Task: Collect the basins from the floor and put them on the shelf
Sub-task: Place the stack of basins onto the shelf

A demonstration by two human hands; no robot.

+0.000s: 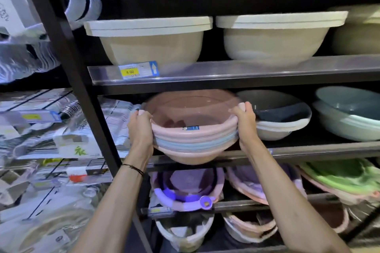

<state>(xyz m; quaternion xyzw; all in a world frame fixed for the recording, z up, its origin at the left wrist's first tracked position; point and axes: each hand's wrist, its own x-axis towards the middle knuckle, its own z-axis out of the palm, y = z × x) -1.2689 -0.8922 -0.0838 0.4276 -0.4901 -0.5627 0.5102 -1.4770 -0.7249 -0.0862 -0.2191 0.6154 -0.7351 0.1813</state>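
A nested stack of basins (195, 139), pink ones with pale blue ones between, sits partly inside the middle shelf (308, 150) of a dark metal rack, its base over the shelf's front edge. My left hand (140, 127) grips the stack's left rim, thumb on top. On the opposite side my right hand (244, 123) grips the right rim. A small blue label lies inside the top pink basin.
To the right on the same shelf stand a grey-and-white basin stack (277, 117) and a pale green one (349, 115). Cream basins (152, 43) fill the shelf above, over a price tag (137, 71). Purple basins (185, 189) and green ones sit below. The rack's upright post (67, 57) stands at left.
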